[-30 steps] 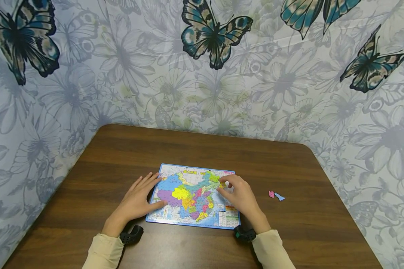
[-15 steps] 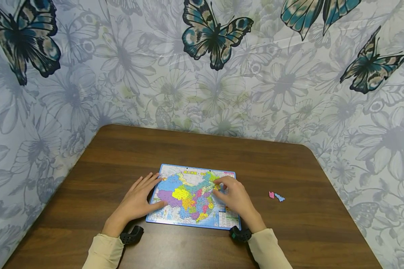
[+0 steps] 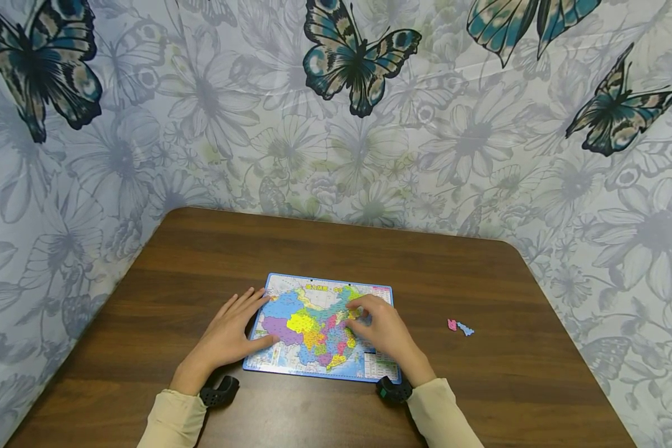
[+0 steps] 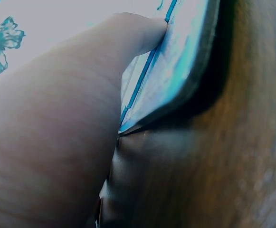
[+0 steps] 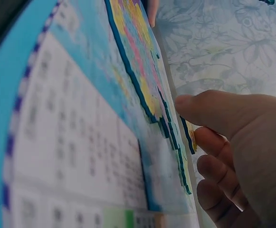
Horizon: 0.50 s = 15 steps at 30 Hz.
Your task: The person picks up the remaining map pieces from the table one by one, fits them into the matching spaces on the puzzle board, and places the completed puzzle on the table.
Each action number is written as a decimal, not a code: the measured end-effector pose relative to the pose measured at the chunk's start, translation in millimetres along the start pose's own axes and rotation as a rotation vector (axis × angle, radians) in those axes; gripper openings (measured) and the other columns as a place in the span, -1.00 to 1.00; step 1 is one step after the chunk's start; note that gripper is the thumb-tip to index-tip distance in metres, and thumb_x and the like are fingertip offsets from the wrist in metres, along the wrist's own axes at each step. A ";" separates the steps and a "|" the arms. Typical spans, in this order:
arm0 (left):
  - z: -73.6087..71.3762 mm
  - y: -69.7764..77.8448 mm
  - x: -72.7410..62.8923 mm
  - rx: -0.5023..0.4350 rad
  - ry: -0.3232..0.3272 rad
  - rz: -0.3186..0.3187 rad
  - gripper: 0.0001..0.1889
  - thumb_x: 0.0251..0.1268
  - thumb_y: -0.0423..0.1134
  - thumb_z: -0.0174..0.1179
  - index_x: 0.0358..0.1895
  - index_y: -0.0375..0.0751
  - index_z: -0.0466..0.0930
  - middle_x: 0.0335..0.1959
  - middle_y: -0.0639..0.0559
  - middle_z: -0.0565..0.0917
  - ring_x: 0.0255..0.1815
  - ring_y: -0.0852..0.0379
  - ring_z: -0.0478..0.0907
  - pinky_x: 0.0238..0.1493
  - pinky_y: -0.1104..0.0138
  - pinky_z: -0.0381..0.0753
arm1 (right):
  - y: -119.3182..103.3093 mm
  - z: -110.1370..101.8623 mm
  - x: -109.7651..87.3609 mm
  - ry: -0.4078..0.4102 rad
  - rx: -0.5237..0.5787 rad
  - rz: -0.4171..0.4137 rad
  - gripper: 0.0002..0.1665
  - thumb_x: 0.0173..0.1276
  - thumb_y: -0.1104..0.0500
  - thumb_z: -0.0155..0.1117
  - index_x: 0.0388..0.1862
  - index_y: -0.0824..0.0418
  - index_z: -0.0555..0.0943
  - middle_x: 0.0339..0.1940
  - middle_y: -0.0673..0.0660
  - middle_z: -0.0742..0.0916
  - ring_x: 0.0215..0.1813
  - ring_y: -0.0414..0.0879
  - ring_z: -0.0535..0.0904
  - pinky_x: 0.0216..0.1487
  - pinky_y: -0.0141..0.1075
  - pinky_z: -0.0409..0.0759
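A map puzzle board [image 3: 326, 300] with a blue border and brightly coloured regions lies on the table. My left hand [image 3: 231, 333] rests on its left side, fingers spread; the left wrist view shows the thumb [image 4: 147, 35] lying on the board's surface. Over the upper right part of the map, my right hand [image 3: 382, 323] pinches a small yellow puzzle piece [image 5: 190, 137] between thumb and index finger. In the right wrist view that piece stands on edge close above the map, partly covered by the fingers.
To the right of the board, a pink puzzle piece [image 3: 452, 325] and a light blue puzzle piece [image 3: 466, 329] lie side by side on the brown wooden table [image 3: 515, 373]. Behind the table hangs a floral cloth [image 3: 369, 168] with butterflies.
My right hand has shifted left across the map with the yellow puzzle piece in its pinch. The left hand, the board and the two loose pieces have stayed put.
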<state>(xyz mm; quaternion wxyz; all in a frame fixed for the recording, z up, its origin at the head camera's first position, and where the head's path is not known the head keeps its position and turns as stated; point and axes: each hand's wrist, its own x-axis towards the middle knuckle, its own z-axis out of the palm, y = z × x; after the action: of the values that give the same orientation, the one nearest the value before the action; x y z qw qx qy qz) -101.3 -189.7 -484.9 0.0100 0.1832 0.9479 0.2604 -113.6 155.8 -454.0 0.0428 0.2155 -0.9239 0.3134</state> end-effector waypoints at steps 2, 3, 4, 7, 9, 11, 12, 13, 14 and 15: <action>0.1 -0.2 0.1 0.000 0.000 0.000 0.00 0.16 0.38 0.34 0.57 -0.12 0.32 0.63 -0.08 0.27 0.67 -0.17 0.08 0.65 -0.13 -0.08 | -0.9 1.4 0.7 -0.005 0.002 -0.018 -0.62 0.24 0.07 0.60 0.02 0.10 0.76 -0.10 -0.10 0.76 -0.25 -0.20 0.54 -0.23 -0.35 0.57; 0.1 -0.2 0.2 0.000 0.000 0.001 0.00 0.16 0.39 0.34 0.57 -0.12 0.32 0.63 -0.08 0.27 0.67 -0.17 0.08 0.65 -0.13 -0.08 | -1.5 1.9 1.0 -0.010 0.005 -0.020 -0.62 0.24 0.08 0.60 0.02 0.10 0.76 -0.09 -0.09 0.76 -0.25 -0.20 0.54 -0.22 -0.35 0.58; 0.1 -0.3 0.2 0.000 0.000 0.001 0.00 0.16 0.38 0.34 0.57 -0.12 0.32 0.63 -0.08 0.27 0.67 -0.17 0.08 0.65 -0.13 -0.08 | -1.9 2.5 1.2 -0.013 0.006 -0.021 -0.63 0.25 0.08 0.59 0.02 0.10 0.76 -0.09 -0.09 0.76 -0.25 -0.20 0.54 -0.21 -0.34 0.58; 0.1 -0.3 0.5 -0.005 0.001 0.001 -0.01 0.16 0.38 0.35 0.57 -0.12 0.32 0.63 -0.08 0.27 0.67 -0.16 0.08 0.65 -0.13 -0.09 | -3.0 4.2 2.0 -0.026 0.005 -0.011 -0.63 0.26 0.07 0.58 0.03 0.07 0.76 -0.09 -0.11 0.76 -0.24 -0.23 0.53 -0.20 -0.35 0.58; 0.0 -0.3 0.5 -0.006 0.002 0.002 -0.01 0.16 0.37 0.35 0.57 -0.12 0.32 0.63 -0.08 0.27 0.67 -0.17 0.08 0.65 -0.13 -0.09 | -3.6 5.3 2.5 -0.033 0.007 -0.005 -0.63 0.27 0.06 0.58 0.04 0.06 0.76 -0.10 -0.12 0.75 -0.24 -0.23 0.52 -0.21 -0.35 0.57; 0.0 -0.4 0.4 -0.006 0.004 0.002 -0.01 0.16 0.36 0.35 0.57 -0.13 0.33 0.63 -0.08 0.27 0.67 -0.17 0.09 0.65 -0.13 -0.08 | -3.8 6.6 3.3 -0.040 0.009 -0.007 -0.64 0.28 0.06 0.57 0.04 0.05 0.75 -0.11 -0.13 0.75 -0.24 -0.24 0.51 -0.21 -0.35 0.56; 0.1 -0.4 0.4 -0.005 0.004 0.003 -0.01 0.16 0.36 0.35 0.57 -0.13 0.33 0.63 -0.09 0.27 0.67 -0.17 0.09 0.65 -0.13 -0.08 | -3.9 7.1 3.6 -0.042 0.010 -0.008 -0.64 0.28 0.07 0.57 0.04 0.05 0.75 -0.11 -0.14 0.75 -0.23 -0.24 0.51 -0.21 -0.35 0.56; 0.2 -0.4 0.3 -0.004 0.004 0.003 -0.01 0.16 0.36 0.35 0.57 -0.13 0.33 0.63 -0.09 0.27 0.67 -0.17 0.08 0.65 -0.13 -0.08 | -4.1 7.6 4.0 -0.044 0.010 -0.010 -0.64 0.28 0.07 0.57 0.04 0.05 0.75 -0.11 -0.14 0.75 -0.23 -0.24 0.51 -0.22 -0.35 0.56; 0.2 -0.4 0.3 -0.003 0.004 0.002 -0.01 0.16 0.37 0.35 0.57 -0.13 0.33 0.63 -0.09 0.27 0.67 -0.17 0.08 0.65 -0.13 -0.08 | -4.2 8.2 4.4 -0.047 0.009 -0.011 -0.64 0.28 0.07 0.57 0.05 0.05 0.75 -0.10 -0.14 0.75 -0.23 -0.24 0.52 -0.21 -0.35 0.56; 0.4 -0.5 0.2 -0.002 0.004 0.002 -0.01 0.16 0.37 0.35 0.57 -0.13 0.33 0.63 -0.09 0.27 0.67 -0.17 0.08 0.65 -0.13 -0.08 | -4.1 8.8 4.8 -0.051 0.009 -0.013 -0.64 0.29 0.06 0.56 0.05 0.04 0.75 -0.10 -0.14 0.75 -0.23 -0.24 0.52 -0.21 -0.35 0.56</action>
<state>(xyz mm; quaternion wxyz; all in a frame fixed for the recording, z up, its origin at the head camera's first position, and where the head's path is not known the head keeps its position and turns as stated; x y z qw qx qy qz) -101.6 -189.9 -485.4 0.0082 0.1838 0.9474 0.2617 -115.7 145.8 -457.8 0.0206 0.2298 -0.9218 0.3116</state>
